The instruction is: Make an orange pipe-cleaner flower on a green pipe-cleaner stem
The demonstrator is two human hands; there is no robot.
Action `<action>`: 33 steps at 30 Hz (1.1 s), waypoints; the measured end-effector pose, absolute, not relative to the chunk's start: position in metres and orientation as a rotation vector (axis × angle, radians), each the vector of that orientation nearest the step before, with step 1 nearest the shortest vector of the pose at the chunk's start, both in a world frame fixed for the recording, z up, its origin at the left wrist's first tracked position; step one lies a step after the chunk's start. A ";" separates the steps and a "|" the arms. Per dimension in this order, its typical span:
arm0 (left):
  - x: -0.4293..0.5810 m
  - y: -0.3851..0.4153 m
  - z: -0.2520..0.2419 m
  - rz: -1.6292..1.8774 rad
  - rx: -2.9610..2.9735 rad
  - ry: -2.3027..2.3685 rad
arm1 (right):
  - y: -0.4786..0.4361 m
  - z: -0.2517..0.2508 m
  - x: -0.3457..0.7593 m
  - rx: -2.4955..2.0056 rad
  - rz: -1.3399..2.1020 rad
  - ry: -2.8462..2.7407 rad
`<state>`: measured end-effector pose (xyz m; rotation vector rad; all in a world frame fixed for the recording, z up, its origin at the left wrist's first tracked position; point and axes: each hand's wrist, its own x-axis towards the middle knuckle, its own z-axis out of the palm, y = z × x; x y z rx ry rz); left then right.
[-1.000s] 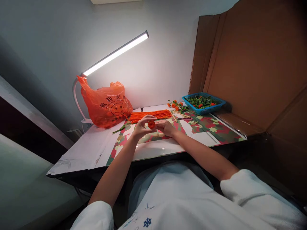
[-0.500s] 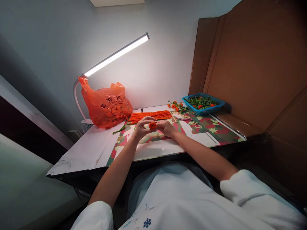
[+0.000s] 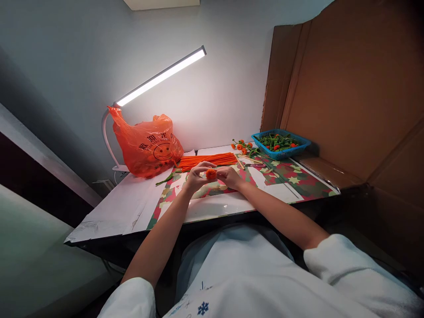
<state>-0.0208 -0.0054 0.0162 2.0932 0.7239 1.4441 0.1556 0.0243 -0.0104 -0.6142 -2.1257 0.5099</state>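
Note:
Between my two hands, just above the table, is a fluffy orange pipe-cleaner flower (image 3: 210,174). My left hand (image 3: 196,176) is closed around its left side, thumb below and fingers above. From the right, the fingertips of my right hand (image 3: 229,176) pinch at the flower's edge. Any stem behind the flower is hidden by my fingers. Beyond the hands lies a bundle of orange pipe cleaners (image 3: 208,160). A short green twisted piece (image 3: 164,179) rests on the table to the left.
An orange plastic bag (image 3: 147,148) stands at the back left under a lit lamp (image 3: 162,76). At the back right are finished orange flowers (image 3: 241,146), a blue basket (image 3: 281,153) of green and orange pieces, and pink-handled scissors (image 3: 258,165). Cardboard (image 3: 347,88) walls the right side.
The orange flower has turned or shifted very slightly between my fingers. Both hands stay in nearly the same place, and the rest looks unchanged.

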 end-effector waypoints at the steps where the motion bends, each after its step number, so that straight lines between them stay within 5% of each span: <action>1: -0.021 -0.006 0.016 1.443 2.096 0.730 | 0.024 -0.010 0.156 -0.610 0.518 -2.123; 33: -0.022 -0.007 0.017 1.383 1.787 0.849 | 0.027 -0.013 0.157 -0.654 0.559 -2.051</action>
